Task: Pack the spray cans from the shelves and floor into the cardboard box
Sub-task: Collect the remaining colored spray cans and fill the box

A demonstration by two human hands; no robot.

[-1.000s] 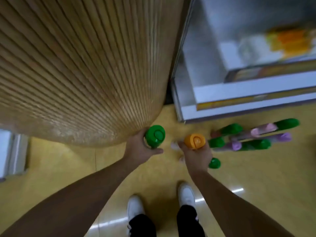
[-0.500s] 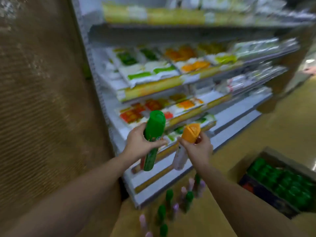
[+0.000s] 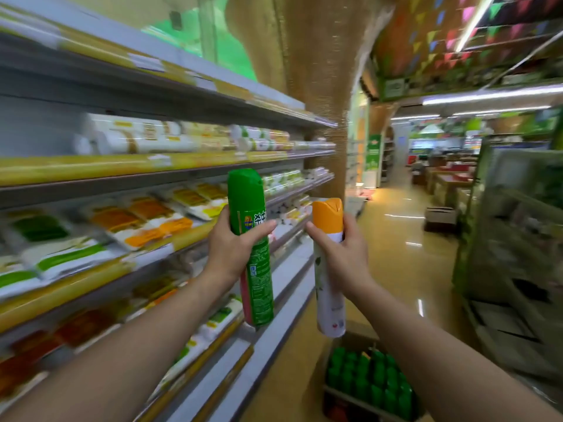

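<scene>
My left hand (image 3: 233,249) grips a tall green spray can (image 3: 251,239) upright at chest height. Beside it my right hand (image 3: 344,254) grips a white spray can with an orange cap (image 3: 328,269), also upright. The two cans are a short gap apart. Below them on the floor stands the cardboard box (image 3: 350,338), filled with several green-capped cans (image 3: 365,379). The view is blurred by motion.
Store shelves (image 3: 152,166) with packaged goods run along the left. A ribbed wooden column (image 3: 320,86) stands behind the shelves. The yellow aisle floor (image 3: 396,239) stretches ahead. A dark rack (image 3: 511,239) lines the right side, and a small box (image 3: 440,217) sits farther down the aisle.
The view has swung up from the floor and turned down the aisle. Both hands have lifted their cans from near the floor to chest height. The cardboard box has come into view below.
</scene>
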